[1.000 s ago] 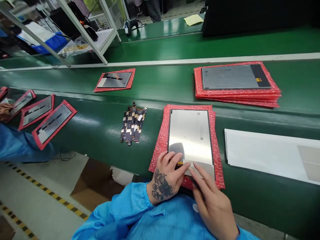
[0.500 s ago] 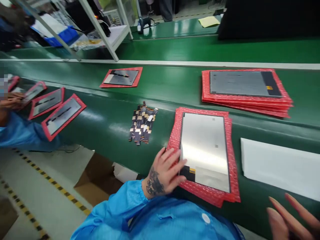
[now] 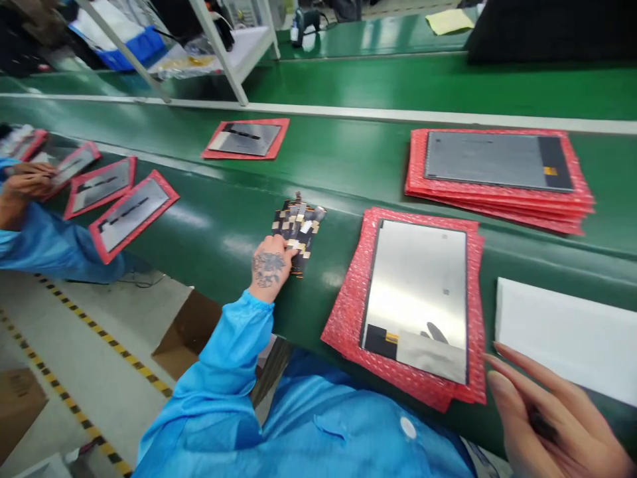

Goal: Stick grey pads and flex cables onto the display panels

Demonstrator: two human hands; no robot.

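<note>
Hovering open-fingered at the bench's near edge, the right hand has left the display panel on its red bubble wrap; farther left, the left hand has moved onto the flex cables, fingers closing on them.

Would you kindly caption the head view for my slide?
Left hand on a pile of flex cables; right hand open beside a display panel on red bubble wrap.

The right hand is cut off by the picture's bottom edge, the left hand hides the near ends of the flex cables, and the white sheet runs off the right edge.
</note>
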